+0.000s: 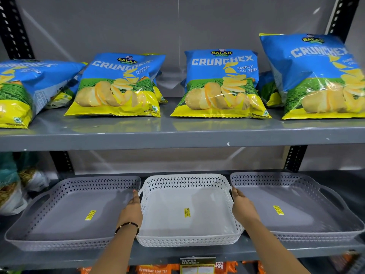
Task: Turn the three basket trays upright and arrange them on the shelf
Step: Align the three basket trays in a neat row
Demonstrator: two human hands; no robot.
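White tray [187,210] is pressed between the flat, unclenched left hand [131,208] and right hand [242,204]. Only final squaring on the shelf [122,253] is judged needed.

Shop, metal shelving [177,138] stocked with crisp packets [221,84], supermarket shelf label [197,265]

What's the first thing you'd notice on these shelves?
Shiny blue-and-yellow crisp bags line the upper grey metal shelf. Below, a white perforated plastic basket tray sits upright between the left grey basket tray and right grey basket tray, with the left hand and right hand at its sides.
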